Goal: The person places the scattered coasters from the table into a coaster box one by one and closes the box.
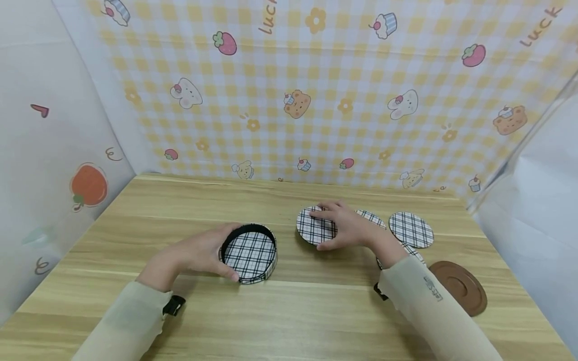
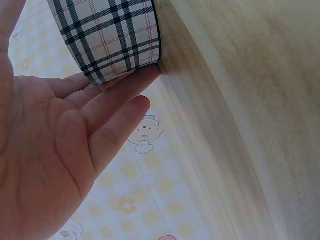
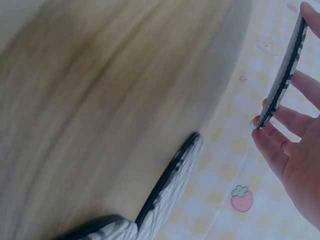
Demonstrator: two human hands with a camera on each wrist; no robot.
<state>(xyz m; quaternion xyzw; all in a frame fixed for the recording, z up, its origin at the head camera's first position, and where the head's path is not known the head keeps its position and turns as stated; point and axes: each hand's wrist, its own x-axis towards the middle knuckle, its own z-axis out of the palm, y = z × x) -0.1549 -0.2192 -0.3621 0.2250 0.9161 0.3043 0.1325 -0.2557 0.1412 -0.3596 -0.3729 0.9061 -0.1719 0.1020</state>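
A round plaid box [image 1: 249, 255] with a black rim stands open on the wooden table [image 1: 289, 311]. My left hand [image 1: 203, 253] holds it from the left, thumb at the front and fingers behind. In the left wrist view those fingers [image 2: 125, 90] lie against the box wall [image 2: 110, 35]. My right hand [image 1: 345, 225] grips a round plaid coaster [image 1: 309, 228] to the right of the box. In the right wrist view the coaster [image 3: 285, 70] is tilted on edge between the fingers [image 3: 280, 142], off the table.
More plaid coasters lie right of my right hand, one at the far right [image 1: 411, 229], one behind the hand [image 1: 371, 216], one under the wrist [image 1: 414, 252]. A brown round disc [image 1: 458, 287] sits near the right edge. Patterned walls close in the table on three sides.
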